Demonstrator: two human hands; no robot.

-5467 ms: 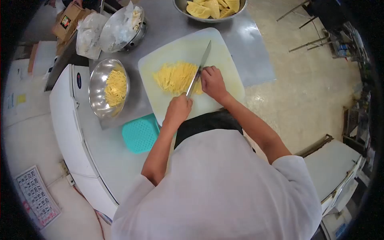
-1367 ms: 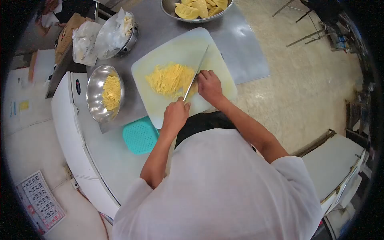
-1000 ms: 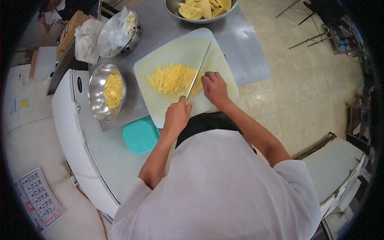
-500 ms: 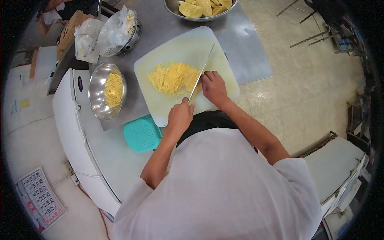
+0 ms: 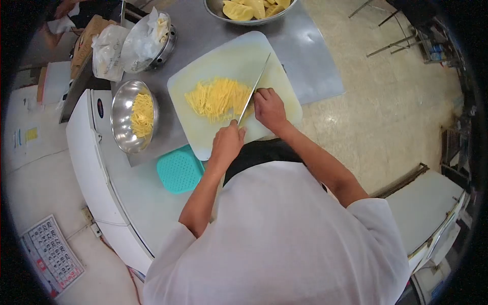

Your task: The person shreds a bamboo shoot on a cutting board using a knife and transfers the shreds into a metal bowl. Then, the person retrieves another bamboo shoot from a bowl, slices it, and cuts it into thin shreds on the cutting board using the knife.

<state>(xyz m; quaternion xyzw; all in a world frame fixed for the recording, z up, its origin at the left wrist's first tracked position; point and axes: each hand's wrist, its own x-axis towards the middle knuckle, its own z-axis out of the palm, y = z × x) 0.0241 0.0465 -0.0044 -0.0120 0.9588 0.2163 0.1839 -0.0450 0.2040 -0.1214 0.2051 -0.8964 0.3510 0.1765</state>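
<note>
Thin, yellow strips lay in a loose, tangled heap on a pale cutting board on the metal counter. The left hand gripped a long knife, angled along the heap's right side. The right hand had curled fingers beside the blade; their grip was hidden. Board surface showed between the heap and the far edge.

A turquoise perforated basket lies by the metal table's near edge; a calendar hangs on the wall.
</note>
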